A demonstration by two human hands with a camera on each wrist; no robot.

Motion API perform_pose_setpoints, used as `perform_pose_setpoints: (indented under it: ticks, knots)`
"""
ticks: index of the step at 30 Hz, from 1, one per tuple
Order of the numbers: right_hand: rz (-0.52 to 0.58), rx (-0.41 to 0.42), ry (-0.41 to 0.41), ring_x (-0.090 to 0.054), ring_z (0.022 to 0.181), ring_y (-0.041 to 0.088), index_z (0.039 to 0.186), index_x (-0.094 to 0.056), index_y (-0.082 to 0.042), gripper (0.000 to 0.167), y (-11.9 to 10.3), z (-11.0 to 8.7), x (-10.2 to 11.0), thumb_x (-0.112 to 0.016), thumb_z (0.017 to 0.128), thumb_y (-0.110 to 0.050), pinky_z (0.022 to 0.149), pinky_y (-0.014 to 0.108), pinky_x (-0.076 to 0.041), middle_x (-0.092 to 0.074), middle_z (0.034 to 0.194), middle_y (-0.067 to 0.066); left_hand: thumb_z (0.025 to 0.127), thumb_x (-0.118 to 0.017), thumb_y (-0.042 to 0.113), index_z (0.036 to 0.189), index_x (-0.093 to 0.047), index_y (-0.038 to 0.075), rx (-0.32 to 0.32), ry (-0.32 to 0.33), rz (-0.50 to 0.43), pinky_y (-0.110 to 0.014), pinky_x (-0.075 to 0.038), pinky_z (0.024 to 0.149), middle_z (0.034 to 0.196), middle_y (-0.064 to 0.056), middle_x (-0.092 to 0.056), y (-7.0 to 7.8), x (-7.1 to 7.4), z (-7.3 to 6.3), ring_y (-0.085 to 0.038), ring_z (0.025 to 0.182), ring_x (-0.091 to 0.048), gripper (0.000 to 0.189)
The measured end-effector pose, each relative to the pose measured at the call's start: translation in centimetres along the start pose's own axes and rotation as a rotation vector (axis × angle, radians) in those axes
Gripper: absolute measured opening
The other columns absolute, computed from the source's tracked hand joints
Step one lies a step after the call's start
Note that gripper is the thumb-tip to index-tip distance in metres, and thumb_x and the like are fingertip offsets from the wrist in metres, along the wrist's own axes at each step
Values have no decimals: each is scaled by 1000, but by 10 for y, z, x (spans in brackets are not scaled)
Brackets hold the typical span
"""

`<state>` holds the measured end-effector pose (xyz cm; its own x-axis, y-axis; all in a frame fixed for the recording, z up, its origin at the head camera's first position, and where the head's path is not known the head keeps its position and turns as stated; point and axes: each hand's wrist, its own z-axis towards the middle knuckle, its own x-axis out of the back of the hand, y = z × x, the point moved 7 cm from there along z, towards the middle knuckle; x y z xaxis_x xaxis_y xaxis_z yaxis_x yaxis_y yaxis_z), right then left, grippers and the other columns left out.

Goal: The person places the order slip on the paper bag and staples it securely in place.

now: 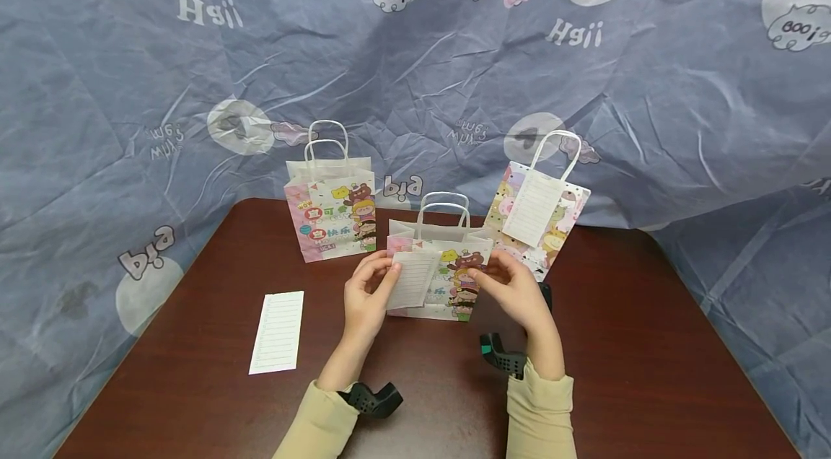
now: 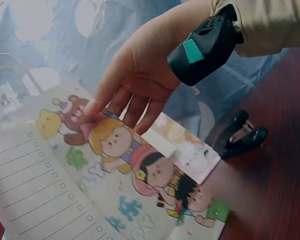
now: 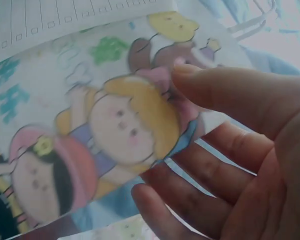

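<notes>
A white paper gift bag (image 1: 449, 278) with cartoon figures and twisted handles stands between both hands at the table's middle. My left hand (image 1: 365, 294) pinches a lined paper slip (image 1: 412, 278) against the left part of its front, thumb on the slip. Checkboxes run along one edge of this slip, seen close in the left wrist view. My right hand (image 1: 519, 293) holds the bag's right edge, thumb on the printed front and the other fingers behind. In the right wrist view, the right thumb (image 3: 215, 87) lies by the bear print.
A similar gift bag (image 1: 331, 221) stands back left. Another, animal-patterned bag (image 1: 563, 232), leans back right with a lined slip (image 1: 534, 210) on its front. A loose lined slip (image 1: 278, 333) lies at left. A black stapler (image 2: 242, 136) sits beyond the right hand. Patterned cloth (image 1: 415, 84) hangs behind.
</notes>
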<state>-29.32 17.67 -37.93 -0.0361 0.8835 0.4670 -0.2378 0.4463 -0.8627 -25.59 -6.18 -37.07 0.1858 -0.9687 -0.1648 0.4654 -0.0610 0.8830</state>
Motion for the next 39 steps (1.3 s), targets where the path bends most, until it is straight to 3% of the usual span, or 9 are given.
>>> perform_pose_setpoints:
  ticks: [3, 7, 12, 17, 20, 24, 27, 31, 39]
  knots:
    - [9, 23, 19, -62, 81, 19, 89, -52, -2, 24, -12, -4, 2, -69, 87, -20, 68, 28, -48, -58, 84, 8, 84, -63, -7, 91, -64, -15, -16, -3, -7, -23, -46, 81, 109, -26, -58, 8, 0, 0, -11, 92, -55, 11]
    - [42, 67, 44, -63, 84, 19, 108, -61, -1, 24, -37, -12, 5, -67, 87, -10, 69, 23, -49, -63, 93, 11, 84, -63, -7, 91, -64, -15, -41, -5, -16, -24, -46, 78, 108, -25, -58, 16, -1, -1, -8, 89, -55, 11]
    - [26, 151, 76, -60, 74, 19, 112, -61, 4, 25, -66, -22, 6, -64, 87, -1, 64, 22, -47, -63, 87, 17, 83, -63, -10, 91, -65, -12, -91, -24, -60, -21, -46, 74, 107, -22, -59, 10, -3, -1, -10, 90, -56, 9]
    - [27, 169, 61, -60, 76, 15, 111, -63, -1, 22, -57, -20, 2, -63, 89, -4, 66, 22, -47, -65, 88, 12, 84, -64, -7, 92, -65, -10, -131, -48, -105, -18, -46, 74, 108, -18, -60, 6, -4, -3, -14, 97, -58, 8]
    - [0, 160, 60, -54, 65, 9, 111, -63, -5, 23, -50, -18, 1, -65, 88, -7, 60, 23, -45, -60, 78, 6, 83, -65, -8, 91, -65, -10, -135, -38, -112, -17, -46, 73, 106, -16, -60, 5, -5, -4, -14, 94, -59, 8]
    - [1, 160, 49, -50, 57, 8, 111, -63, -3, 26, -55, -21, 1, -67, 86, -5, 54, 25, -42, -56, 73, 6, 80, -66, -12, 88, -66, -12, -128, 11, -88, -14, -43, 65, 100, -17, -60, 5, -5, -6, -9, 84, -57, 8]
    - [48, 161, 40, -60, 64, 10, 109, -62, 0, 28, -62, -23, -1, -71, 82, -4, 57, 25, -46, -62, 78, 10, 77, -67, -15, 84, -66, -14, -149, 61, -64, -14, -39, 58, 96, -20, -60, 15, -6, -10, -7, 76, -53, 7]
    - [6, 159, 103, -59, 59, 11, 103, -65, -7, 32, -61, -22, -4, -79, 76, -15, 51, 25, -45, -61, 74, 5, 74, -70, -15, 80, -65, -15, -192, 110, -45, -14, -41, 57, 92, -26, -58, 28, -7, -15, -10, 75, -53, 7]
    - [-165, 173, 256, -37, 47, 12, 88, -65, -17, 32, -62, -19, -9, -83, 69, -35, 43, 28, -33, -60, 75, -3, 70, -72, -18, 76, -63, -13, -253, 130, -54, -14, -43, 58, 89, -25, -57, 31, -7, -17, -14, 84, -56, 12]
